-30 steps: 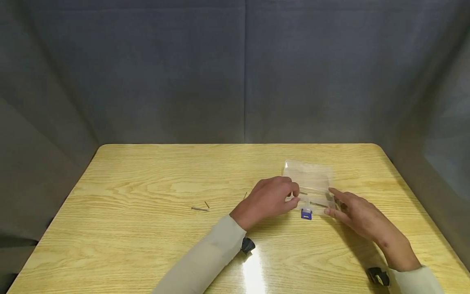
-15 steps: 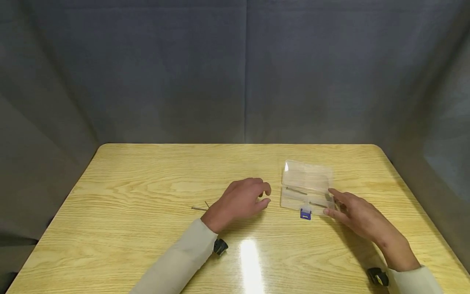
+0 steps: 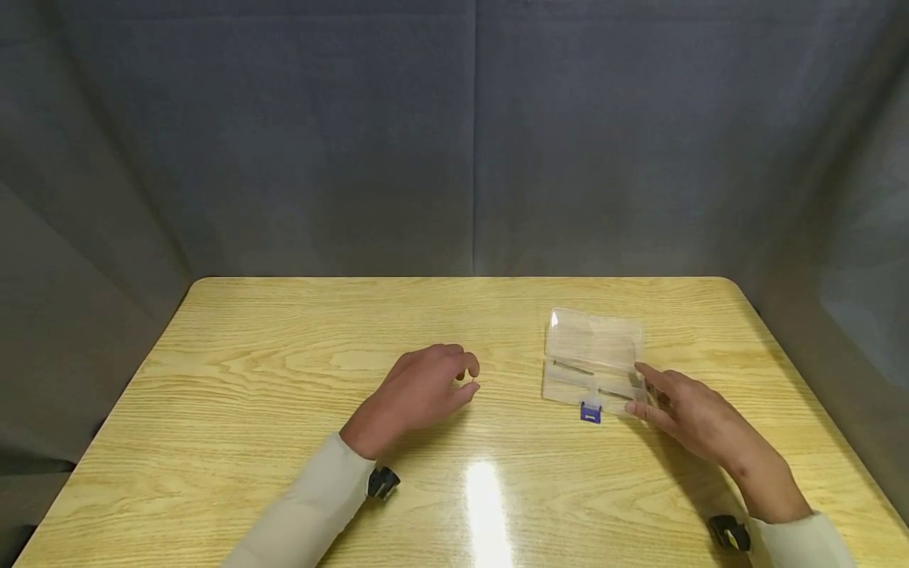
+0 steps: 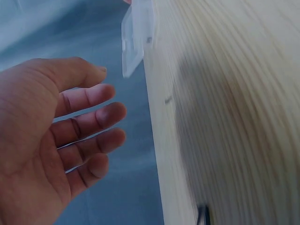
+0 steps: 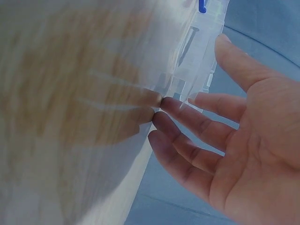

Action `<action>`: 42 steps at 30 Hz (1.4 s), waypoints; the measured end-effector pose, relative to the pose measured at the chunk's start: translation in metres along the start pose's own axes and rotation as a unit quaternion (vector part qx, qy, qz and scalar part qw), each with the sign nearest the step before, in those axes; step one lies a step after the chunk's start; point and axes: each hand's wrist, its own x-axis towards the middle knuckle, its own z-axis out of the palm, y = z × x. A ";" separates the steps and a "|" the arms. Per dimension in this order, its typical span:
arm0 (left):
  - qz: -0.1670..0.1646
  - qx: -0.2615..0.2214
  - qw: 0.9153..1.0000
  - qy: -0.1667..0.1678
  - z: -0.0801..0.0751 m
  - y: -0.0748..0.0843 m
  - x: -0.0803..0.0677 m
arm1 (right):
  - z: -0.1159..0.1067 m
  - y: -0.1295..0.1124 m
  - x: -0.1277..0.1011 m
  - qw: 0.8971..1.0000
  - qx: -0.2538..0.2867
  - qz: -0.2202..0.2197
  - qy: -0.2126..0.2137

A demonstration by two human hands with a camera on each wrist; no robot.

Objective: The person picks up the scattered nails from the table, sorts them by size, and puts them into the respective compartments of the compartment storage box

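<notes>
A clear plastic case (image 3: 595, 339) lies with its lid folded back and a blue latch (image 3: 590, 412) at its front. One nail (image 3: 572, 368) sits in its rear left part, another nail (image 3: 616, 394) at the front right. My right hand (image 3: 699, 418) touches the case's right side with thumb and index finger, the other fingertips resting on the table. Left of the case, my left hand (image 3: 419, 394) hovers above the table, its fingers loosely bent around nothing. Beneath it, the left wrist view shows a small dark piece (image 4: 168, 100) and thin dark pieces (image 4: 203, 214), hidden in the head view.
The wood-grain table (image 3: 284, 323) ends at a rounded back edge before a dark grey curtain (image 3: 341, 158). Each wrist wears a small black camera (image 3: 383, 483). A bright light reflection shows on the table's front middle.
My left hand has withdrawn leftward from over the case and now covers the loose nails on the table. The case's rear nail has come into sight. My right hand stays put.
</notes>
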 end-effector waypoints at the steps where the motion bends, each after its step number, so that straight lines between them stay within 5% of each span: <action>1: -0.005 0.001 1.000 0.000 -0.001 -0.003 -0.002 | 0.000 0.000 0.000 1.000 0.001 -0.001 0.000; 22: -0.104 0.046 0.993 -0.015 -0.016 -0.054 -0.051 | 0.003 0.001 -0.002 1.000 0.005 -0.003 -0.001; 42: -0.109 0.034 0.993 -0.029 -0.020 -0.075 -0.069 | 0.000 0.002 0.000 1.000 0.002 -0.001 0.003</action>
